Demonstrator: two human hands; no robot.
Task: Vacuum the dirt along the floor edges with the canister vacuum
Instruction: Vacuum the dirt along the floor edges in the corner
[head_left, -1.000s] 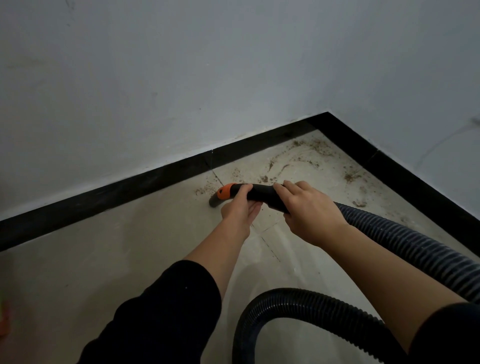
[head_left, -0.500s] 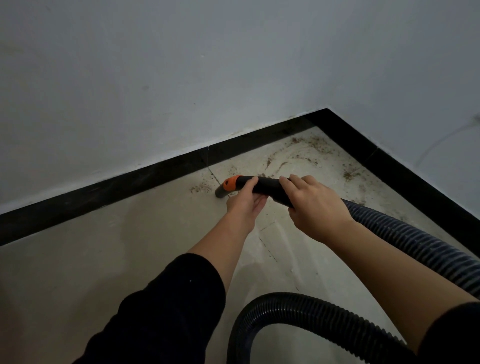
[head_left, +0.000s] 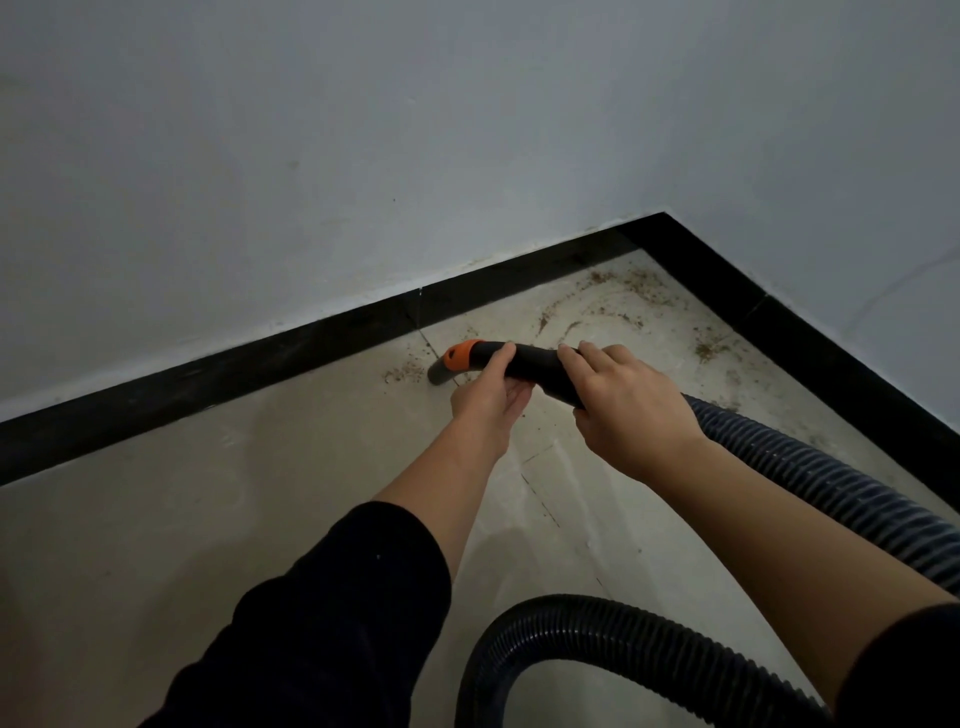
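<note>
Grips one nozzle (head_left: 530, 361) in left hand (head_left: 488, 402) and right hand (head_left: 628, 415), fingers curled round it; one hose (head_left: 810, 467) behind, two skirting strips (head_left: 260, 374), dirt (head_left: 402, 371) beside tip.

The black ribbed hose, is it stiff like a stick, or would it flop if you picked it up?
Probably floppy: the hose curves round in a wide loop rather than lying straight. Its ribs suggest it bends easily without kinking. Being a hollow tube, it is likely light for its size, though it would drag behind the nozzle.
</note>
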